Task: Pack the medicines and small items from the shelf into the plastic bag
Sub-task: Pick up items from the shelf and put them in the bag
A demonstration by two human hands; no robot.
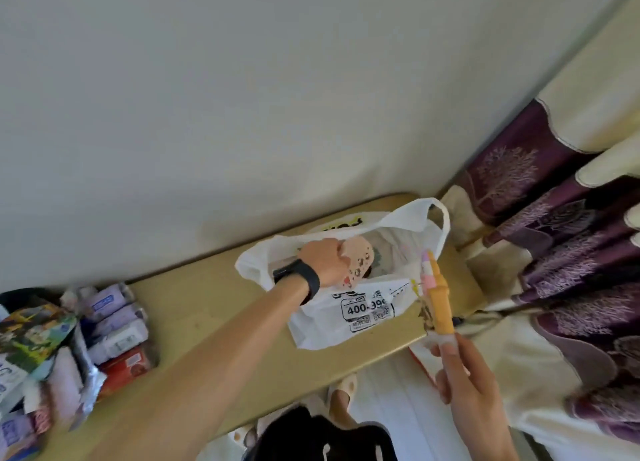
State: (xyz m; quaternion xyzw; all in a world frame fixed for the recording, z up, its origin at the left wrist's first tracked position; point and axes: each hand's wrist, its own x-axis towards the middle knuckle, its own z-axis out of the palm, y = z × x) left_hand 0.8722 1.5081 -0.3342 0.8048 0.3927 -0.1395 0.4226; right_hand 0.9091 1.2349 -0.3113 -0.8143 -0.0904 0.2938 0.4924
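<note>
A white plastic bag [318,325] with black print lies open on the pale wooden shelf [214,308]. My left hand [323,261], a black band on its wrist, reaches into the bag's mouth and grips a pink patterned pouch [360,261]. My right hand [467,384] is to the right of the bag, just off the shelf's edge, and holds a clear packet with an orange, cone-shaped item [440,297] upright. Other things sit inside the bag, but I cannot make them out.
A pile of packets and boxes [114,329], purple, white and red, sits at the shelf's left end with a colourful printed pack [31,329]. A white wall rises behind. Purple patterned curtains [561,238] hang at the right. Feet in slippers [341,394] show below.
</note>
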